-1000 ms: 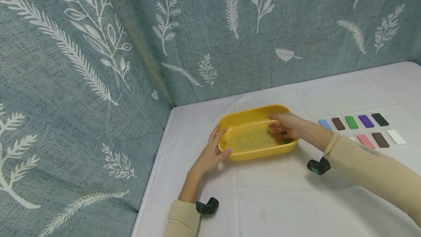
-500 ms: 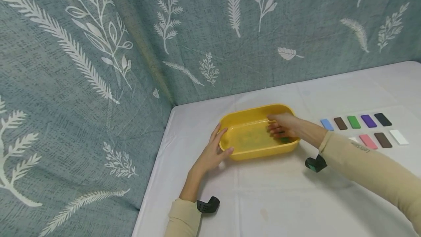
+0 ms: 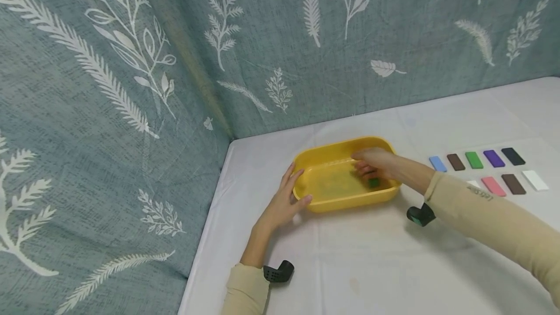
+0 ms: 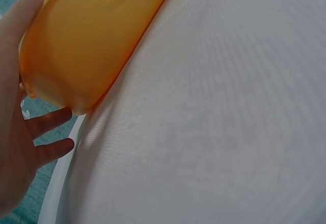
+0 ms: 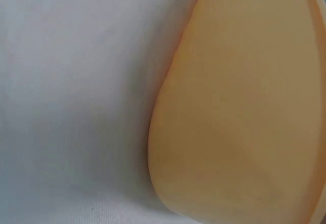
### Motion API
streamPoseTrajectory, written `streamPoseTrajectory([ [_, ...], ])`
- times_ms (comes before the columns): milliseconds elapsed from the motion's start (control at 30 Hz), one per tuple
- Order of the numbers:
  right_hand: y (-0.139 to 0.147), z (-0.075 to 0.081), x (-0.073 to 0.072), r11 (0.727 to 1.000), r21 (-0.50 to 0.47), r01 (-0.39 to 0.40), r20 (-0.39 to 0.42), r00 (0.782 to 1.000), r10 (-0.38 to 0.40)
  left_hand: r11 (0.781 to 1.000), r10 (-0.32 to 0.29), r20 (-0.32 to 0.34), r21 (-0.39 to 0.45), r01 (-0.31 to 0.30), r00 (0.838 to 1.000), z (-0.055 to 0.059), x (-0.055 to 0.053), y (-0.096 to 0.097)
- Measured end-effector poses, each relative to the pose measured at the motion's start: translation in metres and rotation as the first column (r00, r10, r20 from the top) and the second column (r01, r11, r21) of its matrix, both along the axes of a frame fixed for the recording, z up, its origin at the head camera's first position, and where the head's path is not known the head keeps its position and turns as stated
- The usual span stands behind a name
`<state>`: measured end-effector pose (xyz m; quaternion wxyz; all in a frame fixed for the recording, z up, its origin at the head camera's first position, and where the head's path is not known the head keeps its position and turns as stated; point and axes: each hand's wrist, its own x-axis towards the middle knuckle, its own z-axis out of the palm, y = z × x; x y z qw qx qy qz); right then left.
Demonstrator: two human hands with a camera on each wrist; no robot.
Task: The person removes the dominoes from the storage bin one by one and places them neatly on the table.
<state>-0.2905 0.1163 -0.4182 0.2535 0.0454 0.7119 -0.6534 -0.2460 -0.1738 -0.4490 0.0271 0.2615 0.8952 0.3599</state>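
Observation:
A yellow oblong basin stands on the white-covered table. My left hand holds its left end, thumb and index finger at the rim; the left wrist view shows two fingers of the left hand spread below the basin wall. My right hand reaches into the right side of the basin, fingers bent and pointing left. A small green block shows just under these fingers; I cannot tell if they hold it. In the right wrist view the basin wall fills the right side and hides the right hand.
Right of the basin, two rows of small flat blocks lie on the table, among them a blue block, a pink block, a purple block and a white block. A leaf-patterned curtain hangs behind and at the left.
The right hand has shifted slightly left inside the basin, and the green block under its fingers shows farther left and more fully. The left hand keeps its hold on the basin.

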Motion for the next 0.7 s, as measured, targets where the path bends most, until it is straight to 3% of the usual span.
streamPoseTrajectory([
  [167,0.002,0.005,0.001,0.994,0.110,-0.007,-0.017,1.000,0.009,1.000,-0.005,0.007,-0.003,0.005,1.000,0.001,-0.001,0.000],
  [367,0.005,0.011,0.003,0.988,0.152,0.009,-0.018,1.000,-0.007,1.000,-0.004,0.012,-0.011,0.004,1.000,0.002,-0.002,0.000],
  [700,0.006,0.006,0.004,0.993,0.111,0.028,0.017,0.999,-0.030,1.000,0.003,0.003,-0.010,-0.003,1.000,0.000,-0.002,0.001],
])
